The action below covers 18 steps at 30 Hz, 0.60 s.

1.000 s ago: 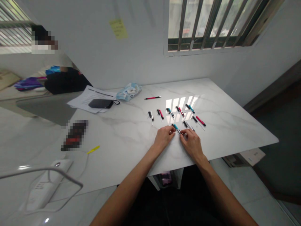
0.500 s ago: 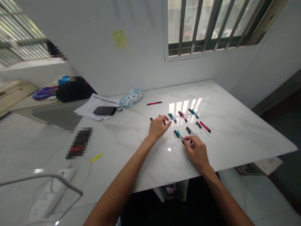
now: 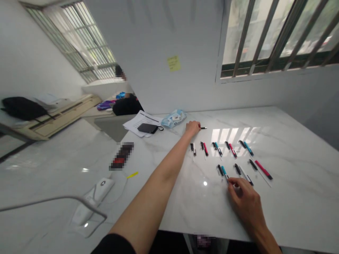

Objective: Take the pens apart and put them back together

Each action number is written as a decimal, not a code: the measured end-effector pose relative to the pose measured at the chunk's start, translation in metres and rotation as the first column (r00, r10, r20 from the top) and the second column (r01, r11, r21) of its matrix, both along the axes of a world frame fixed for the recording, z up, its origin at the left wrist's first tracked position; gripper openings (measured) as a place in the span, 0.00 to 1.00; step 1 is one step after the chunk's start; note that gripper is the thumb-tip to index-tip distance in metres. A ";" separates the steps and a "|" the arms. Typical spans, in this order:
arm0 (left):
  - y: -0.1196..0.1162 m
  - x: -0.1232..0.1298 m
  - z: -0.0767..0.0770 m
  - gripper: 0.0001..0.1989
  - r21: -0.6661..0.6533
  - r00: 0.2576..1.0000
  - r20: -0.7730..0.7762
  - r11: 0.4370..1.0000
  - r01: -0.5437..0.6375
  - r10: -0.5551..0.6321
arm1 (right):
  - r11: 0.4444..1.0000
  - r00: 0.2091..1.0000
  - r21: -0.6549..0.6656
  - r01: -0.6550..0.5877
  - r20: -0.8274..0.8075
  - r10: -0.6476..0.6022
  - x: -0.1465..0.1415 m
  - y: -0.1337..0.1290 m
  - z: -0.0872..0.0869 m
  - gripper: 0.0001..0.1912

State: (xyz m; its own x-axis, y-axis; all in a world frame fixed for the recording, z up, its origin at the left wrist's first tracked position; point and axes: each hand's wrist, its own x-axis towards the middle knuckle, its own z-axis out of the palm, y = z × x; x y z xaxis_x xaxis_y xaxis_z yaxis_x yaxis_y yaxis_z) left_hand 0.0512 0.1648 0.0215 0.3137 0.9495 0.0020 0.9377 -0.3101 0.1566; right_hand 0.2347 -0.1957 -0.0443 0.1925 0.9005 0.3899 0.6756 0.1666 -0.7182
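My left hand (image 3: pixel 193 127) reaches far across the white marble-patterned table (image 3: pixel 185 208), its fingers closed on a pen (image 3: pixel 203 128) whose dark tip sticks out to the right. My right hand (image 3: pixel 245 197) rests nearer the front edge, its fingertips pinched at the lower end of a blue pen part (image 3: pixel 224 170). Pen parts lie in two rows: black caps beside blue, red and white barrels, with thin refills. At the right end of the front row is a red barrel (image 3: pixel 263 169); a white one (image 3: pixel 246 176) lies beside it.
Behind my left hand lies a blue-white packet (image 3: pixel 174 118). Papers (image 3: pixel 132 123) with a black phone-like device (image 3: pixel 147 128) are to its left. A yellow strip (image 3: pixel 132 175), a white power strip (image 3: pixel 92 201) and a grey cable (image 3: pixel 63 197) lie at the left.
My left hand has moved from the back row of pen parts to the separate pen near the packet and taken hold of it. My right hand stays by the blue pen. The view has turned left.
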 end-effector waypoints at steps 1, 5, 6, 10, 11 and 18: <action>0.000 0.000 0.002 0.10 0.012 1.000 0.014 1.000 0.002 -0.003 | 1.000 1.000 0.003 0.004 -0.002 -0.004 0.000 0.000 -0.001 0.09; -0.015 -0.007 0.017 0.13 0.098 0.993 0.112 0.995 0.019 -0.030 | 1.000 1.000 0.024 0.017 -0.002 -0.017 -0.001 0.000 -0.001 0.11; -0.024 -0.012 0.022 0.16 0.127 0.989 0.143 0.992 0.021 -0.039 | 0.999 1.000 0.025 0.019 0.001 -0.019 -0.001 0.000 -0.001 0.11; -0.088 -0.038 0.035 0.19 0.251 0.898 0.429 0.968 -0.010 -0.102 | 0.999 1.000 0.027 0.019 0.010 -0.019 0.001 0.000 0.000 0.14; -0.108 -0.044 0.034 0.18 0.261 0.871 0.479 0.965 -0.021 -0.111 | 0.999 1.000 0.030 0.014 0.011 -0.014 0.001 -0.001 0.000 0.14; -0.192 -0.061 -0.012 0.12 0.203 0.856 0.518 0.971 -0.128 0.005 | 0.996 0.999 0.079 -0.051 -0.015 0.052 0.001 -0.002 0.003 0.13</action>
